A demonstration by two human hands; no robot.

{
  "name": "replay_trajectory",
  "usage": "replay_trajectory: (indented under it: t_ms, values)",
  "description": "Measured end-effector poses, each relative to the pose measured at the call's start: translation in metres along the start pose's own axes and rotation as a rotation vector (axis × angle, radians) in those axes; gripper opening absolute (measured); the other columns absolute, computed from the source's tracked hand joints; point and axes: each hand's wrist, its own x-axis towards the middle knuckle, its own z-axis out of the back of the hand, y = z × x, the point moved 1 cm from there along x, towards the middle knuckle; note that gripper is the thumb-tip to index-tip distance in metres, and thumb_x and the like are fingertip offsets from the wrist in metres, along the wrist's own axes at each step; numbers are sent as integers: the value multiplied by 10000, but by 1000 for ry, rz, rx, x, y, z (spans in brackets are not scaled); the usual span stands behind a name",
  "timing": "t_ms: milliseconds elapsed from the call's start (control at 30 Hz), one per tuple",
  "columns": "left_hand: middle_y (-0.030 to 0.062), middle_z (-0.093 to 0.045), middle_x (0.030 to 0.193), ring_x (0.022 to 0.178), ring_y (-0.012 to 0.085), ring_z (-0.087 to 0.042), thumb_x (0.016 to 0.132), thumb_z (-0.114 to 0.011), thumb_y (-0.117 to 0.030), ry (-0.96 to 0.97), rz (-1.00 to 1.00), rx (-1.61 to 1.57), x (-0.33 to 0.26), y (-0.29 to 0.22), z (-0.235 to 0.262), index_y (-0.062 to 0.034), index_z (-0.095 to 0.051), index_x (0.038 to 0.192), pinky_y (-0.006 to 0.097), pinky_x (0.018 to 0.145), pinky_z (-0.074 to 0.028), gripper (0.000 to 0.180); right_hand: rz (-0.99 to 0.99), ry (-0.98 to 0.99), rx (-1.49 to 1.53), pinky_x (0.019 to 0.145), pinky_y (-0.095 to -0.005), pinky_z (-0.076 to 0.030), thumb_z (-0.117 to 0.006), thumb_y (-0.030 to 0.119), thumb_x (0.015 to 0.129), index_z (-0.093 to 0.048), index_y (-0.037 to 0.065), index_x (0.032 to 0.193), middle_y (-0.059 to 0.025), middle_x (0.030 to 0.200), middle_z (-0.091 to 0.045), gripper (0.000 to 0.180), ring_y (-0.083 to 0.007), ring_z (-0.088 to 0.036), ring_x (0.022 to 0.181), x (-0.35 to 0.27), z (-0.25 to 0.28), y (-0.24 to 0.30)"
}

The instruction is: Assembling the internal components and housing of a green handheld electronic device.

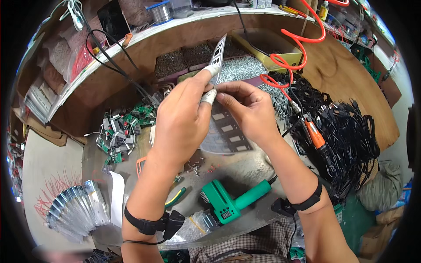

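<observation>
- Above the desk [245, 168] middle: left hand [182, 116] and right hand [245, 109] pinched shut on a dark sheet of stickers [226, 129].
- Near front edge: green heat gun [232, 201], untouched.

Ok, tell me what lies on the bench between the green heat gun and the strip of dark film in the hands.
Head view: only scattered loose screws lie on the grey bench between the green heat gun and the dark film strip.

left hand [182, 118] covers the middle of the label sheet [226, 131], and the sheet's cut-out markings are too blurry to read
</observation>
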Motion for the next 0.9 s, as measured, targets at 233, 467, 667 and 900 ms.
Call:
replay_trajectory:
  t_ms: [233,467,667,900]
  values:
    - [16,-682,883,749,42,-571,847,-676,-3,73,542,-414,15,17,24,14,-589,1242,197,671,-443,405,-194,94,214,758,-218,-526,-643,57,958,-671,-14,1147,-45,1013,-715,204,-88,-658,889,13,-4,-7]
    - [51,-661,953,781,123,-578,831,-675,4,-315,310,-37,-22,22,8,4,-530,1247,281,718,-491,440,267,-392,-652,875,-279,-509,-710,186,915,-693,-29,1168,-102,1056,-732,333,-169,-667,949,31,36,-52]
    - [205,-632,1056,820,319,-582,740,-671,49,-186,-370,372,-49,3,-1,102,-486,1302,433,761,-449,594,-64,-8,73,580,-242,-403,-692,292,913,-717,-6,895,13,735,-590,300,-86,-527,641,-23,-29,0]
    - [187,-623,1189,870,339,-612,660,-658,168,-52,-365,367,-125,-9,11,51,-502,1325,384,747,-516,693,-502,53,-175,577,-206,-407,-696,183,922,-707,-10,835,6,737,-640,213,-51,-540,651,-78,-39,-4]
